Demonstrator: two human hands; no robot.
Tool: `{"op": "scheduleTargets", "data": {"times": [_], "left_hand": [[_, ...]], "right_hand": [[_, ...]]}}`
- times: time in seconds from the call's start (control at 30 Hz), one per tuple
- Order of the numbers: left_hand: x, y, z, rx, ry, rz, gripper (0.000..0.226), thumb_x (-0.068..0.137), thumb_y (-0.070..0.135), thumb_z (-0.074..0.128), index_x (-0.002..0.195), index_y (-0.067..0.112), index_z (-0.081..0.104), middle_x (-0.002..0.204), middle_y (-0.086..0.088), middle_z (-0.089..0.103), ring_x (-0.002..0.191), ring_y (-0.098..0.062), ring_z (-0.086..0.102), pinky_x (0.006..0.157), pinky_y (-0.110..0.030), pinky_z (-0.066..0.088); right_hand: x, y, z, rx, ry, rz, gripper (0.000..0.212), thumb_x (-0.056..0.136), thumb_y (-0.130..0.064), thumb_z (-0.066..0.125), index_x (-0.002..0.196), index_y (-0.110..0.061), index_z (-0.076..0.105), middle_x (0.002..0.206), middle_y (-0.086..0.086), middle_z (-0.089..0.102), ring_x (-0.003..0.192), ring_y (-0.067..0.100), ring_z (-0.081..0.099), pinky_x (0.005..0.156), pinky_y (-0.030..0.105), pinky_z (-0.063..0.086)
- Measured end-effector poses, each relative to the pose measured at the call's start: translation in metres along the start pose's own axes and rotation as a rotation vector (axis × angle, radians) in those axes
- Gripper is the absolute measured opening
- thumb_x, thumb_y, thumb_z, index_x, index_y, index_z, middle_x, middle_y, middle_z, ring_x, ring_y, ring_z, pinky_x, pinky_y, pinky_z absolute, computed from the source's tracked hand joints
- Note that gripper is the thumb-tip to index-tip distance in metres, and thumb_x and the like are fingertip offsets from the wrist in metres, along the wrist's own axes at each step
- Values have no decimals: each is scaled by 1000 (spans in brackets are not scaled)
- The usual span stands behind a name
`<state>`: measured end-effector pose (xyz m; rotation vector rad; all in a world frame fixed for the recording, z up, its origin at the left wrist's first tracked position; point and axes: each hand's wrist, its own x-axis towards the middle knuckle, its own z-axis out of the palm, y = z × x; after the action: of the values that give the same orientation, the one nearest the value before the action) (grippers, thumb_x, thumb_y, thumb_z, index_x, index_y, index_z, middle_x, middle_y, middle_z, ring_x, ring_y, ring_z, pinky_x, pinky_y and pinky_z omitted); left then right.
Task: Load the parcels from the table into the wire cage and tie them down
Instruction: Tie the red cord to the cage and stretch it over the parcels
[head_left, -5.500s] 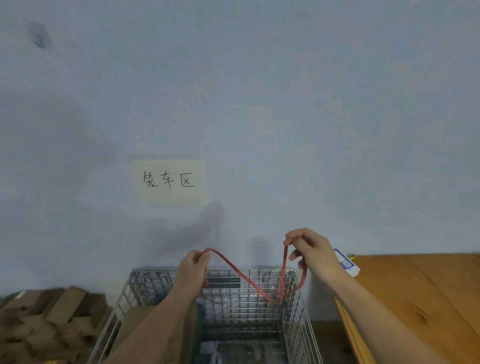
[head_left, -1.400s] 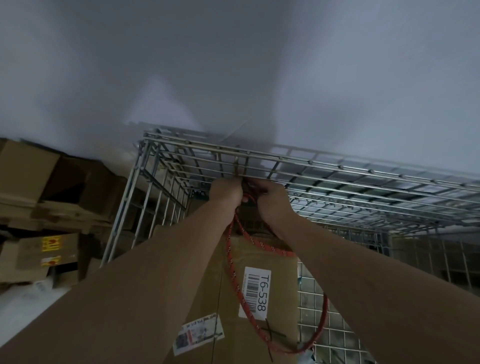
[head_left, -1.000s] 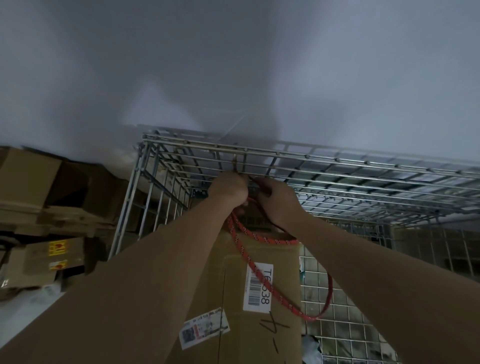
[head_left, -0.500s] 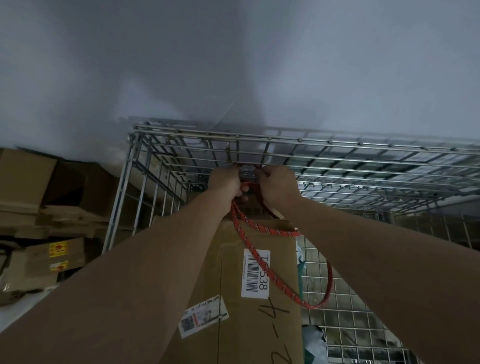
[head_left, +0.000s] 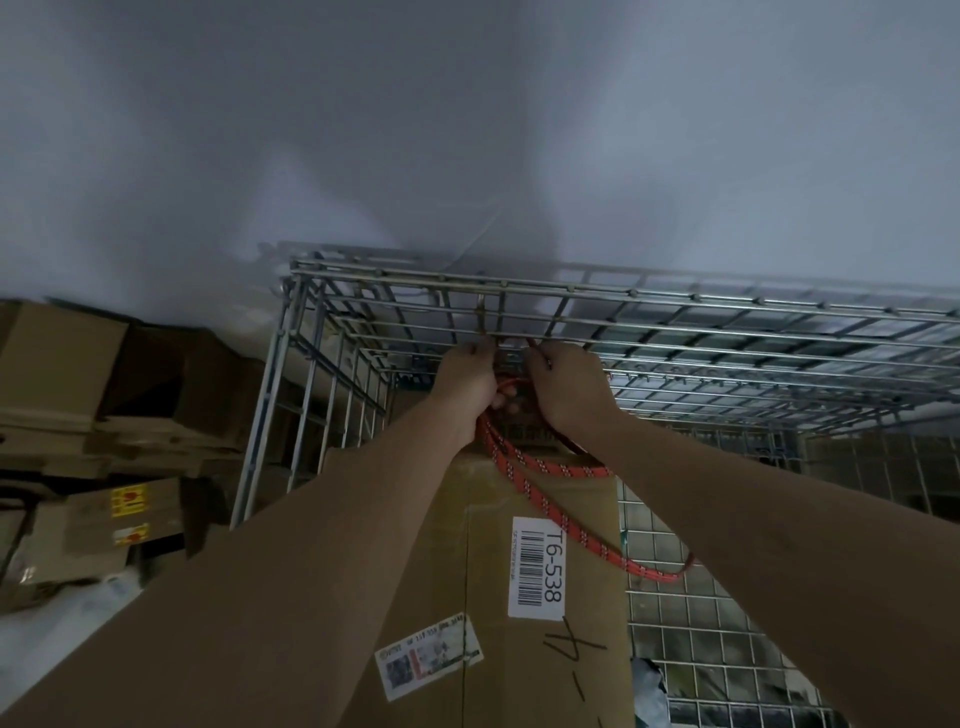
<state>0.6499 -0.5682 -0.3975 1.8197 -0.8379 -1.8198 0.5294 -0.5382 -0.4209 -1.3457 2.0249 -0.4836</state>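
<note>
Both hands work at the far wall of the cage (head_left: 675, 332), close together against its wires. The left hand (head_left: 467, 384) is curled shut around the rope (head_left: 540, 499); the right hand (head_left: 566, 389) has its fingers bunched at the wire, seemingly pinching a rope end, though the grip is partly hidden. From there the rope falls in slack loops across the box (head_left: 498, 597) labelled T6-538, which stands inside the cage on its left side, and sags toward the mesh on the right. The step looks like knotting the rope to the far wall. To do it well, wrap around a wire crossing so the knot cannot slide, cinch it hard, then draw the slack out over the box before anchoring the near end.
</note>
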Motion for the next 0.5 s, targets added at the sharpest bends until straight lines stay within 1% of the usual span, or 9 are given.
{"op": "scheduleTargets", "data": {"times": [0.1,0.2,0.27,0.33,0.37,0.4,0.43,0.47,0.5], "left_hand": [[4,-1,1,-27,22,-14,32,109,29,44,91,11,63,64,-15,60,34,-14,48,46,-29,49],[10,-4,2,21,104,30,33,107,30,49,94,5,67,74,-16,65,46,-19,57,51,-29,47],[12,-4,1,107,196,64,36,108,30,46,95,3,66,75,-15,64,52,-22,58,50,-27,43],[12,-4,-3,175,251,81,40,109,29,40,96,0,64,69,-14,63,52,-23,58,51,-28,45],[13,-3,-6,218,250,93,42,109,29,39,96,-2,65,71,-15,65,56,-25,61,56,-31,49],[13,-2,-9,283,239,106,44,109,30,39,99,-3,66,80,-18,68,67,-28,66,66,-35,55],[11,0,-13,350,221,117,45,108,33,41,101,-2,68,92,-20,70,81,-32,69,77,-41,58],[10,2,-16,404,201,121,45,107,36,43,101,0,69,101,-20,71,92,-34,69,86,-45,58],[7,4,-20,437,176,116,43,105,39,46,96,4,69,104,-19,71,96,-34,68,90,-47,57]], "right_hand": [[1,1,4,-34,5,-40,41,107,-34,41,97,-5,68,96,20,70,89,34,64,69,29,35],[-1,-3,5,-20,-55,-83,37,107,-32,38,102,-7,65,100,20,68,93,35,63,72,31,37],[-5,-7,3,25,-129,-115,35,107,-33,37,117,-10,61,111,18,68,100,34,63,75,33,41],[-7,-12,2,51,-201,-118,37,107,-38,38,130,-16,56,121,14,66,107,31,61,82,35,45],[-8,-14,1,63,-226,-107,38,106,-42,39,131,-18,55,124,13,65,108,30,60,83,35,44],[-8,-17,0,76,-246,-92,41,104,-46,40,131,-20,54,125,11,64,107,28,60,82,34,43],[-8,-18,-2,90,-262,-78,44,102,-52,42,132,-22,54,126,9,64,105,25,59,81,32,42],[-9,-18,-5,97,-277,-69,48,100,-56,45,134,-24,53,127,7,64,103,22,58,81,31,41],[-10,-17,-9,94,-288,-69,52,97,-58,50,137,-26,51,128,5,64,101,19,57,81,29,41]]}}
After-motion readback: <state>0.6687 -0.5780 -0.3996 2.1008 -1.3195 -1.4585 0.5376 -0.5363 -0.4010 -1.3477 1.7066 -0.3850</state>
